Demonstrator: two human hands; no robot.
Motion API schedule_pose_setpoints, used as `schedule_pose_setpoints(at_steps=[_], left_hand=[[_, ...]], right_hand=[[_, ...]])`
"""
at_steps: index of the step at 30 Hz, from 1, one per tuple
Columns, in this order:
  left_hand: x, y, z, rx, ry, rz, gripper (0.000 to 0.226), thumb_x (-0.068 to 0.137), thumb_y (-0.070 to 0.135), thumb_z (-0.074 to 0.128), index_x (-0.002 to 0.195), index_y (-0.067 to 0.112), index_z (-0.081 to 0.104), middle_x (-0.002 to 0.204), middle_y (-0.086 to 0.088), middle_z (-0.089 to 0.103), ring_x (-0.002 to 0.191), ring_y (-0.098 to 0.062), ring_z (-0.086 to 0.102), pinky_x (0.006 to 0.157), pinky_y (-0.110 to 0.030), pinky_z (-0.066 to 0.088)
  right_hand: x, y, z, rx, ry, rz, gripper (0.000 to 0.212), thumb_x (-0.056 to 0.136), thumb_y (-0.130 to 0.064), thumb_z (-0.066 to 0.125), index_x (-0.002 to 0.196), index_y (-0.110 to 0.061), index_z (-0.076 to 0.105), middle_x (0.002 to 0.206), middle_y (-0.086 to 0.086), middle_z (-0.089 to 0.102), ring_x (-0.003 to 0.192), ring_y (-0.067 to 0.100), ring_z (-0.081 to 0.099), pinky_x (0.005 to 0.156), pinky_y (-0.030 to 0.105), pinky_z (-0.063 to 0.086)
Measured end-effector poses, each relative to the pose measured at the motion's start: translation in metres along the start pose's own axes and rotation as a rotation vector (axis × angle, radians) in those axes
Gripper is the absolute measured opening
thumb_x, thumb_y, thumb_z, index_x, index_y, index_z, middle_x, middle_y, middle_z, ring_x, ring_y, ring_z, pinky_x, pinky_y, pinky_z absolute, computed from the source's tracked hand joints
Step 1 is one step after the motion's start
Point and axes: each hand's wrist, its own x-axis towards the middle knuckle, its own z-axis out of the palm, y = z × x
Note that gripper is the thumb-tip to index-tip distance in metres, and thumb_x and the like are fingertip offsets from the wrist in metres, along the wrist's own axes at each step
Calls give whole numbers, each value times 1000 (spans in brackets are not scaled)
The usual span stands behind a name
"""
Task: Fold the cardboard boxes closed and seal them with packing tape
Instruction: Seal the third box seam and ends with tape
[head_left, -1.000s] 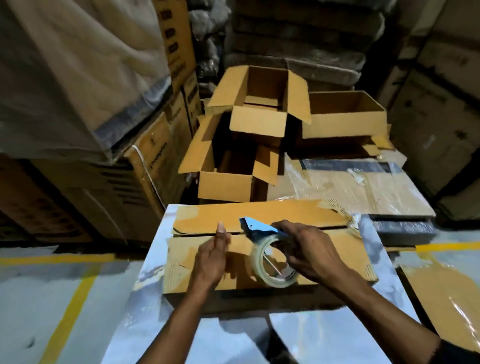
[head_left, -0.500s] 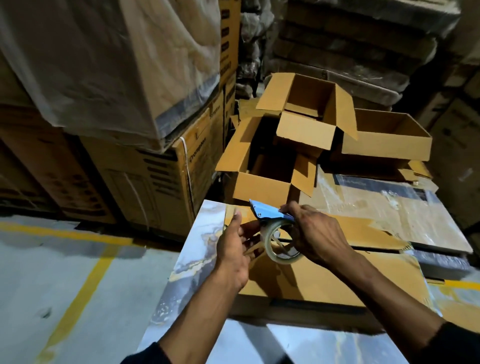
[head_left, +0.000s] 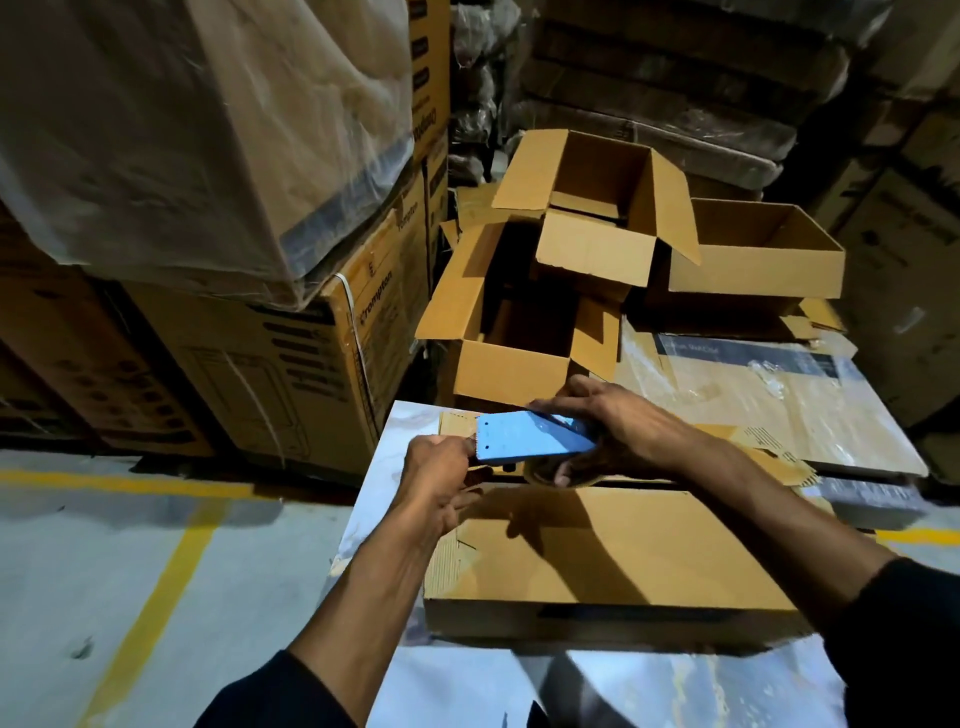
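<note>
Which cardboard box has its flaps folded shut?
The flat box lying right under the hands on the table. The three boxes behind it, like the nearest open box, gape open on top.

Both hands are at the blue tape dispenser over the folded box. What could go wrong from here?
1. The left hand pinches right at the dispenser's toothed edge, so it could nick a finger.
2. Neither hand presses the box; its flaps may spring apart, or it may slide on the glossy table.

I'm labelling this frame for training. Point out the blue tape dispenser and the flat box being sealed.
blue tape dispenser (head_left: 535, 437), head view, on its flat blue plate.
flat box (head_left: 623, 551), head view, on its near top flap.
</note>
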Motion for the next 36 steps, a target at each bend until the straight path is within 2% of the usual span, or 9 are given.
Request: schedule_pose_setpoints(at_steps=[3,6,9,14,19,22,29,32,36], left_hand=[[6,5,-3,34,-8,-12,4,104,11,59,104,15,60,96,-12,75,90,-30,78,63,-34,64],[18,10,-18,36,-21,-7,10,103,11,60,108,5,67,90,-11,81,86,-29,80,83,-44,65],[30,10,-44,34,-21,-59,21,105,12,57,102,-1,73,91,-13,81,86,-32,80,91,-50,63],[49,5,-61,94,37,-11,20,102,9,55,98,-1,72,88,-14,80,80,-34,79,76,-43,64],[63,-15,-62,172,138,52,28,105,19,58,92,0,73,85,-14,79,69,-33,77,62,-36,58],[63,-24,-58,223,153,24,40,111,22,50,77,3,62,71,-10,68,54,-23,59,46,-24,45],[80,-54,-77,456,295,137,44,106,38,55,77,13,75,70,-3,75,78,-30,71,83,-46,62],[92,-65,-88,405,298,106,41,105,35,56,74,14,75,69,-2,74,76,-29,69,74,-39,57],[109,-91,-95,253,214,-38,36,105,29,60,79,9,74,76,-9,71,65,-24,57,58,-29,43]], right_hand=[[7,3,-7,-42,-53,-25,77,92,-37,75,158,-33,36,122,-6,48,115,17,51,90,27,53],[6,13,-14,-50,-68,-18,75,92,-45,74,157,-38,37,104,-21,36,99,6,47,72,14,39],[1,25,-19,-40,-104,44,81,85,-56,75,157,-39,40,125,-16,45,111,8,49,83,18,45],[16,25,7,-79,-124,12,79,85,-59,76,153,-46,39,99,-15,39,89,7,45,71,21,41],[37,24,32,-185,-123,20,78,87,-53,77,155,-44,40,99,-13,37,89,8,45,65,19,36],[48,19,47,-182,-176,-6,86,84,-55,79,157,-42,35,100,-11,38,91,10,45,66,21,35],[58,6,57,-215,-199,-27,76,93,-52,69,159,-41,33,108,-6,43,95,12,44,72,24,40],[64,-4,56,-222,-231,-51,87,86,-67,69,159,-40,32,108,-5,43,96,13,48,76,28,48],[74,-20,61,-313,-226,-95,77,92,-58,69,159,-38,35,106,-6,41,93,11,46,75,26,46]])
